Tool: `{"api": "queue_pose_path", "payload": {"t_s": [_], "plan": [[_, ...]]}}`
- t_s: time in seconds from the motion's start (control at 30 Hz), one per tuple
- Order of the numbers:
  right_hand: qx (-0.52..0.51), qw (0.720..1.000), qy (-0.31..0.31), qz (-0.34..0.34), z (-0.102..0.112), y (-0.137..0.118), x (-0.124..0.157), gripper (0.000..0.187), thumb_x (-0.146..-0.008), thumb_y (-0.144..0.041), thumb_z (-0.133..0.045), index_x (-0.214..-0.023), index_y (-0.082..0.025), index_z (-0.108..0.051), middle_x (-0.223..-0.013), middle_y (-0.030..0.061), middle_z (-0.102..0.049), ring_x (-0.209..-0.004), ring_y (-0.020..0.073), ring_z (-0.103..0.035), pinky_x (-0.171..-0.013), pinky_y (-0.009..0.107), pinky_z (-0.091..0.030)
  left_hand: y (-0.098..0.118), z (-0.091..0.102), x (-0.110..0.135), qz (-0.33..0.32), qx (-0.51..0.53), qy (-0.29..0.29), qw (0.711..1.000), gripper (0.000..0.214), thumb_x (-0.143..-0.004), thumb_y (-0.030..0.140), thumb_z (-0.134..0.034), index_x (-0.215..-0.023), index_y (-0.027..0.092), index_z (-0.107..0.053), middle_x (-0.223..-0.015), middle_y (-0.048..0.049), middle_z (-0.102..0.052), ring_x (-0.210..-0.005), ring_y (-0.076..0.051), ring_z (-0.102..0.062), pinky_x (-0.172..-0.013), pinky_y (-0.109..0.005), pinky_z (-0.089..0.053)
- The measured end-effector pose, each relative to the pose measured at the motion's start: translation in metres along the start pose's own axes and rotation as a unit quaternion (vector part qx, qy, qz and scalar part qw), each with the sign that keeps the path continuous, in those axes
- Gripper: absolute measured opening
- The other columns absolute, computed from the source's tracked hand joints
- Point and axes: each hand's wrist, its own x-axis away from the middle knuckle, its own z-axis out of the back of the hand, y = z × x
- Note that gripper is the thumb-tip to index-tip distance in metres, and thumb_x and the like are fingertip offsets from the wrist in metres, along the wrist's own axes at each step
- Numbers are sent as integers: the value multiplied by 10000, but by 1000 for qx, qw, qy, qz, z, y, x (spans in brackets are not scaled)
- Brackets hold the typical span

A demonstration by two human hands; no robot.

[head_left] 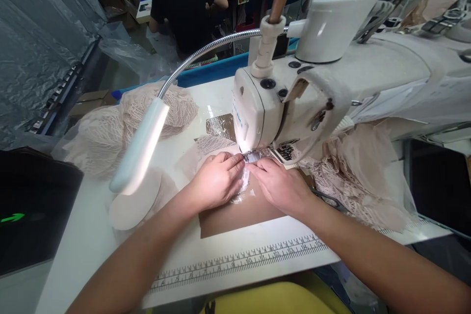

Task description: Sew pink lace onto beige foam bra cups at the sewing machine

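Two bare hands work close together below the head of the sewing machine (253,113), where pale lace (217,145) lies just beside the left hand (220,180). That hand's fingers bunch narrowly; the right hand (281,184) stretches its fingers toward them. Whether either pinches the lace, I cannot tell. Fingertips this near the needle area could be pricked if they slide forward, and the lace heap (353,181) on the right could drag, puckering the work.
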Motion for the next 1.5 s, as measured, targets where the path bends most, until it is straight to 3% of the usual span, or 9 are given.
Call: {"api": "queue_pose_path", "payload": {"t_s": [0.17,0.27,0.5,0.8,0.9,1.1,1.23,1.5], "plan": [[-15,1000,19,1,-1,3,2,338,-845,-125,-465,-1103,-218,-663,-822,44,-638,-684,165,-521,-564,300,-305,-1,1,4,20,4,5,1000,445,-937,365,-407,-1249,88,-561,-1330,-142,-538,-1023,-289,-507,-870,-453,-447],[-61,997,37,13,-2,8,6,338,-869,-132,-435,-1100,-216,-667,-873,38,-659,-690,151,-533,-590,282,-347,-4,3,8,-3,45,29,999,371,-936,327,-431,-1204,124,-588,-1302,-140,-552,-1048,-270,-513,-884,-432,-444],[-140,987,66,35,2,12,11,300,-887,-120,-417,-976,-174,-698,-843,43,-671,-727,135,-573,-655,248,-405,-7,1,15,-64,87,31,994,273,-945,263,-446,-1046,161,-679,-889,-98,-653,-867,-194,-538,-772,-332,-450],[-167,980,78,78,-1,12,13,288,-880,-122,-440,-1003,-181,-693,-787,37,-641,-729,138,-553,-673,252,-410,-1,1,15,-73,51,29,996,289,-956,277,-436,-1019,170,-696,-779,-73,-619,-763,-172,-502,-689,-297,-423],[-140,983,68,97,-2,9,12,296,-883,-118,-439,-1037,-175,-686,-779,41,-622,-719,144,-520,-655,259,-384,-1,2,15,-71,57,24,996,275,-954,278,-441,-976,170,-693,-844,-75,-647,-803,-173,-529,-712,-299,-441],[-93,989,24,109,-2,6,12,293,-847,-85,-445,-1028,-150,-667,-830,57,-602,-747,164,-466,-689,288,-343,-1,-5,13,-58,10,15,998,263,-955,243,-421,-1076,149,-635,-1267,-64,-601,-926,-197,-545,-792,-334,-482],[-85,990,7,110,-1,5,12,299,-814,-72,-465,-1025,-158,-659,-802,47,-581,-751,172,-439,-693,292,-321,-2,-11,10,-40,-29,21,999,322,-962,250,-398,-1192,132,-590,-1272,-71,-603,-877,-204,-532,-781,-342,-495],[-84,990,20,114,2,7,12,251,-859,-100,-444,-947,-166,-670,-743,33,-553,-718,165,-410,-659,284,-291,2,-6,9,-27,-34,11,999,353,-961,282,-389,-1191,132,-612,-1292,-67,-594,-833,-205,-520,-739,-349,-497]]}}
